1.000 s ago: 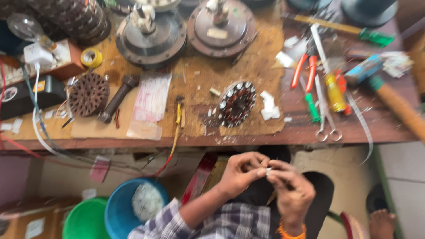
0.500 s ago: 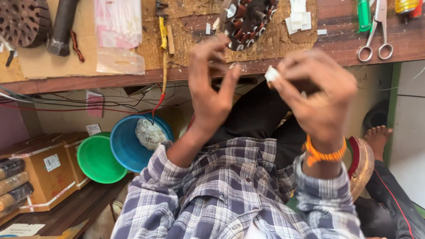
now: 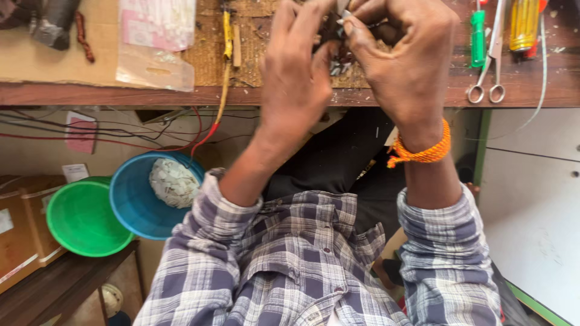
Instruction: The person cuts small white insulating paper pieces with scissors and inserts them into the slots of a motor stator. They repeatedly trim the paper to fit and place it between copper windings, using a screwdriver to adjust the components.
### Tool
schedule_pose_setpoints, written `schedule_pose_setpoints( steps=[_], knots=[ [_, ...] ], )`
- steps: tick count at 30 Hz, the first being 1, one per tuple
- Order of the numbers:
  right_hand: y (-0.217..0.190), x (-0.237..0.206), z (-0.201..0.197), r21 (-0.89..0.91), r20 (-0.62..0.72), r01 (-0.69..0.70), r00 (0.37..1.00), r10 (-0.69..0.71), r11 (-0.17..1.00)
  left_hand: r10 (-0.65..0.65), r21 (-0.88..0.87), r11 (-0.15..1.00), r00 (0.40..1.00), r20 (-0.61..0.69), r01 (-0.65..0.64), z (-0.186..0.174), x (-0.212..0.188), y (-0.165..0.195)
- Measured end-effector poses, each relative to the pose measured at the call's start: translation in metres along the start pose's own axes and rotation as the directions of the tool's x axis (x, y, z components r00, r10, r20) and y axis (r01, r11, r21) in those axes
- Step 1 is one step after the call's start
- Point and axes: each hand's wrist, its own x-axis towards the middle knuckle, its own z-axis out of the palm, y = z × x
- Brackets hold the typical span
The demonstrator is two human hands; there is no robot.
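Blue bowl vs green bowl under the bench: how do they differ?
The blue bowl holds a heap of small pale pieces; the green bowl looks empty. The blue bowl sits nearer the person's left arm and overlaps the green bowl's rim. Both are round, plastic-looking and open side up, below the bench edge.

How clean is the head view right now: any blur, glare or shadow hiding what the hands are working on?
Head view: sharp, evenly daylit, no glare. The left hand and right hand are crisp, but their fingers cover most of the small part at the top edge. Under the wooden bench it is dimmer, though the blue bowl reads clearly.
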Motion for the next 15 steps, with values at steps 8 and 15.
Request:
schedule_pose_setpoints(
  steps=[8, 15],
  knots=[
    [-0.001, 0.001, 0.007, -0.376, -0.035, 0.347, 0.921, -0.388, 0.859, 0.110, -0.015, 0.994, 0.988, 0.104, -0.109, -0.012, 0.020, -0.002],
    [0.003, 0.006, 0.017, -0.485, -0.009, 0.352, 0.913, -0.407, 0.801, 0.111, 0.040, 0.993, 0.990, 0.091, -0.115, -0.011, 0.025, -0.005]
  ],
)
